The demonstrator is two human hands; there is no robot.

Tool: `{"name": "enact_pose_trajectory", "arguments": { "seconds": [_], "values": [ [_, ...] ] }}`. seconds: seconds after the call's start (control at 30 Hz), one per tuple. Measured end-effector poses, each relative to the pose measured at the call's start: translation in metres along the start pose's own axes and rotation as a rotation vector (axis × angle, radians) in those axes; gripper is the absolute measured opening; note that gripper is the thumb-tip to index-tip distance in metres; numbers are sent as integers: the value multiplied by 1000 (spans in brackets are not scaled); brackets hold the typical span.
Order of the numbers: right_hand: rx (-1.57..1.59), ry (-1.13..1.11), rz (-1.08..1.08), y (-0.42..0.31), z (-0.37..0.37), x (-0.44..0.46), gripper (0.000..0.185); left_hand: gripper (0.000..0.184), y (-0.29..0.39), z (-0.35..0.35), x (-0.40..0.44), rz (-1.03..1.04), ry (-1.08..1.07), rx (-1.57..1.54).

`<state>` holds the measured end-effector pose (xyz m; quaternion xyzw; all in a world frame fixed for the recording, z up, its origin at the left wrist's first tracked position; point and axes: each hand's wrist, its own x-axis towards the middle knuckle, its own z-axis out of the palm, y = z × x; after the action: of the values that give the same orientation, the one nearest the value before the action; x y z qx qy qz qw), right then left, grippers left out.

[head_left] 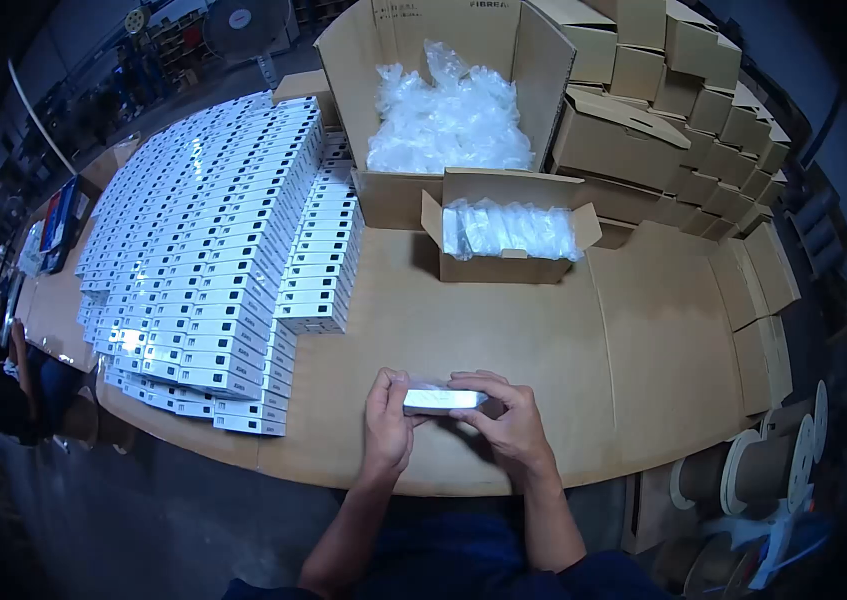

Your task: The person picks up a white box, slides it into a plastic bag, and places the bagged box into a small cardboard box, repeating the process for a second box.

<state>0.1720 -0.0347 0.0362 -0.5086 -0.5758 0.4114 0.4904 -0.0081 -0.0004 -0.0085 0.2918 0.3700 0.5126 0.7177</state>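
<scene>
Between my two hands, over the front of the table, is a small white box [441,399], its long narrow side facing me. Clear film seems to show along its top. My left hand [386,422] is closed on the box's left end. My right hand [511,418] grips the right end, thumb below and fingers over the top. Straight ahead stands an open carton [503,270] holding a row of clear plastic-wrapped packs [508,230]. To the left rise large stacks of white boxes [213,250] with black squares on their ends.
Behind the carton, a big open cardboard box [398,200] holds a heap of clear plastic bags [453,120]. Brown cartons [618,140] are piled at the back right. Spools [773,465] stand off the table's right edge. A person [13,380] is at the far left.
</scene>
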Motion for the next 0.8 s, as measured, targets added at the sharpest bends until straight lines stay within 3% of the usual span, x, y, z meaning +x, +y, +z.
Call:
{"name": "enact_pose_trajectory", "arguments": {
  "seconds": [0.13, 0.2, 0.33, 0.43, 0.53, 0.63, 0.67, 0.8],
  "values": [
    [-12, -25, 37, -1, -6, 1, 29, 21, 13, 2, -3, -65, -6, -15],
    [-10, -20, -6, 2, -7, 2, 29, 31, 27, 9, -7, -55, -52, 2],
    [-56, -22, -132, -6, -14, 5, 32, 59, 37, -1, -9, 83, -355, 156],
    [-388, -113, -229, -4, -22, 9, 39, 39, 40, -21, 3, 143, -474, 659],
    [-555, -109, -312, -15, -22, 17, 39, 24, 46, -4, 2, -43, -365, 323],
    [-726, -264, -296, -25, -28, 25, 32, 25, 43, -5, 16, -125, -360, 275],
    [-778, -243, -392, -33, -29, 30, 23, 25, 44, -6, 20, -104, -381, 298],
    [-688, -369, -396, -35, -44, 50, 18, 26, 52, -1, 34, -114, -406, 300]
  ]
}}
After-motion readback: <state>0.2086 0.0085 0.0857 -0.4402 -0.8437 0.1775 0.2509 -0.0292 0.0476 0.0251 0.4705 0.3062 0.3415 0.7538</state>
